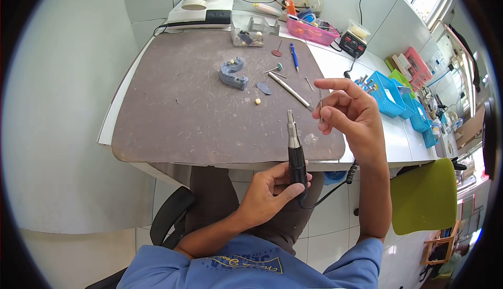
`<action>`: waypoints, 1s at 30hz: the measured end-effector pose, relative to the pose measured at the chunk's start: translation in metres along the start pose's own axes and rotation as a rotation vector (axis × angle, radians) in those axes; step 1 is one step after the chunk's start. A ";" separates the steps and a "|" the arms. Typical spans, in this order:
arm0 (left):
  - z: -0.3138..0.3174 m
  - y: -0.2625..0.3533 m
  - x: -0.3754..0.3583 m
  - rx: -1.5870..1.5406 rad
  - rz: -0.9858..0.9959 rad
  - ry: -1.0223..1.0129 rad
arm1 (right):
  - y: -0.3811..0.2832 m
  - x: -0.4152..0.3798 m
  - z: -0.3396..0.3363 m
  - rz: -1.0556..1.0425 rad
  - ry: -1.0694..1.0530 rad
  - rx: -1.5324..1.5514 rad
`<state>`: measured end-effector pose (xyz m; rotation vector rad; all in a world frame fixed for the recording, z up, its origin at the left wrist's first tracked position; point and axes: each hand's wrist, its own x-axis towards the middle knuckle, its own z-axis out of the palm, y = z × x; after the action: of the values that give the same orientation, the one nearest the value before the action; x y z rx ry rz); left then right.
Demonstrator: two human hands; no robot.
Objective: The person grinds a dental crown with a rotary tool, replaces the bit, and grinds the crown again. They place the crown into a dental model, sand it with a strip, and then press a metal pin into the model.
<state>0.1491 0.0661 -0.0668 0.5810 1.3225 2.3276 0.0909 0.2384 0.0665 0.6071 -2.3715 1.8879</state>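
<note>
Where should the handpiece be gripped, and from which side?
Best, I'd judge, by the thick black body of the handpiece, coming from the left, thumb in front and fingers behind, as the left hand has it. The narrow metal nose points away from the person, and the cord runs off to the right, leaving the left side freer.

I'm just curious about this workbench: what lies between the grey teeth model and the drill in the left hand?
A flat grey scrap and a small cream tooth lie between the teeth model and the drill, seen in the head view.
</note>
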 end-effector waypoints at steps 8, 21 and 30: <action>-0.005 0.003 0.000 0.077 0.023 0.021 | 0.009 -0.002 0.005 -0.110 0.067 -0.070; -0.003 0.001 0.001 0.107 0.040 0.041 | 0.011 -0.011 0.008 -0.207 0.099 -0.198; -0.005 -0.004 0.001 0.136 0.040 0.033 | 0.007 -0.007 0.015 -0.131 0.129 0.064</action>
<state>0.1462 0.0651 -0.0717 0.6193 1.5058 2.3012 0.0982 0.2270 0.0542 0.6089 -2.1458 1.8930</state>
